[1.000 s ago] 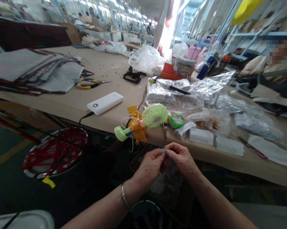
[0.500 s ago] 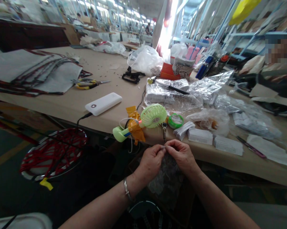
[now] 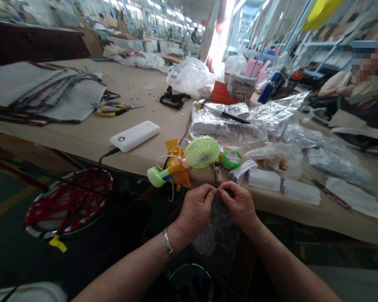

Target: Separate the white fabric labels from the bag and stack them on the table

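My left hand (image 3: 197, 209) and my right hand (image 3: 239, 206) meet just off the table's front edge, thumbs and fingertips pinched together. Whatever lies between the fingertips is too small and hidden to name. Just above them, a thin metal-tipped tool (image 3: 217, 171), which looks like a soldering iron, points down over the edge. Crumpled clear plastic (image 3: 209, 235) shows below my hands; I cannot tell whether it is attached to what they pinch. Left of the tool, a green fan (image 3: 202, 152) is fixed with orange tape (image 3: 178, 171). A green round tin (image 3: 231, 159) is to its right.
Stacks of white labels (image 3: 264, 179) line the front edge on the right, near a slim cutter (image 3: 331, 193). A white power bank (image 3: 135, 136), pliers (image 3: 113, 108) and layered fabric sheets (image 3: 59, 90) lie left. Clear bags (image 3: 278, 159) crowd the right. Another person (image 3: 346, 86) sits far right.
Both hands have risen slightly, bringing the pinched fingertips closer to the metal tip. The view has shifted a little. At far right, more of the other person's arm shows.
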Motion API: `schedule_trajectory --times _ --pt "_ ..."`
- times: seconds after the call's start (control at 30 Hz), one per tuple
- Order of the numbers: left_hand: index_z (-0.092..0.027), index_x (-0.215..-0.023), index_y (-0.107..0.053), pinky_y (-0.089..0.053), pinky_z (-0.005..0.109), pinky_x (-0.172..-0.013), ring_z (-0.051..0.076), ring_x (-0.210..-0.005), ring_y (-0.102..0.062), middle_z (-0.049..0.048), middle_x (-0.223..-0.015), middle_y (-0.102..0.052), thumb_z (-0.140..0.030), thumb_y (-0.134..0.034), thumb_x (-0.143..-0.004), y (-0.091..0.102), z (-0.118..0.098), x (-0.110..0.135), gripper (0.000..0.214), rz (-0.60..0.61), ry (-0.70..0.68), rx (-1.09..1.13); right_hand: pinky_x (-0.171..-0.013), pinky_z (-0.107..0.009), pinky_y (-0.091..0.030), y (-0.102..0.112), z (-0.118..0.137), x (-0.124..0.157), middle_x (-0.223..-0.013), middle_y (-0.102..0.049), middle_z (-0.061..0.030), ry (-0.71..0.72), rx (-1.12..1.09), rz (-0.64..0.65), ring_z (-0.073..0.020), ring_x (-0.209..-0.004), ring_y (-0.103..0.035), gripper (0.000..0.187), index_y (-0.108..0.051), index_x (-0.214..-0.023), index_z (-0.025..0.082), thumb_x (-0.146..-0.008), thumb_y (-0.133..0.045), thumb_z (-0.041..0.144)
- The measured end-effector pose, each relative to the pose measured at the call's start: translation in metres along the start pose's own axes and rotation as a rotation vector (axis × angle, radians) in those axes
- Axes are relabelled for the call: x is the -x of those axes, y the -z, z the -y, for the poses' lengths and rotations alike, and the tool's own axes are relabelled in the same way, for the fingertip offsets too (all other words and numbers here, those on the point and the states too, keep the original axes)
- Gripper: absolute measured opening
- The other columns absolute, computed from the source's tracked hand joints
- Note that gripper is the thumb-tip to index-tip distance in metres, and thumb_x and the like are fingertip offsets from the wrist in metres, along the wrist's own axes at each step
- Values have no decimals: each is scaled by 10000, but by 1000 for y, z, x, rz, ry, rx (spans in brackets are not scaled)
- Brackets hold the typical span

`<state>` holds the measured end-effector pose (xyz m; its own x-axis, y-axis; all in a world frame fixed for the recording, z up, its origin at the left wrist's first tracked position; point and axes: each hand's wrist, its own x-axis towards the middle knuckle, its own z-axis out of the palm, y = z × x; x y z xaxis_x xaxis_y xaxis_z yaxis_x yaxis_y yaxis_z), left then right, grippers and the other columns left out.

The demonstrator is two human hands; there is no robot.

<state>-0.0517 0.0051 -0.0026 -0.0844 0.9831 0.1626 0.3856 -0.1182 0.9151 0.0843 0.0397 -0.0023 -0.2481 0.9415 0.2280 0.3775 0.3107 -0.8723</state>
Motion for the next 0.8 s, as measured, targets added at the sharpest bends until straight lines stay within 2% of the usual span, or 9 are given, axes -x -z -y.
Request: schedule_trajectory --times 0.47,0.8 --pt "-172 -715 -595 -357 200 -577 88 -595 -508 -28 -634 -565 -252 -441 -858 -2 8 -5 225 -25 -65 -52 -593 -204 -412 -1 -5 -3 -679 -568 9 24 3 4 -114 -636 -515 103 -585 -768 169 -803 -519 240" --pt "-172 -692 -599 -353 204 -570 97 -585 -497 -25 -614 -558 -253 -440 -846 -2 1 -8 236 -53 -46 -49 -572 -214 -432 -2 -5 -2 -653 -583 9 14 -11 -3 -114 -594 -527 137 -604 -759 174 -809 -526 276"
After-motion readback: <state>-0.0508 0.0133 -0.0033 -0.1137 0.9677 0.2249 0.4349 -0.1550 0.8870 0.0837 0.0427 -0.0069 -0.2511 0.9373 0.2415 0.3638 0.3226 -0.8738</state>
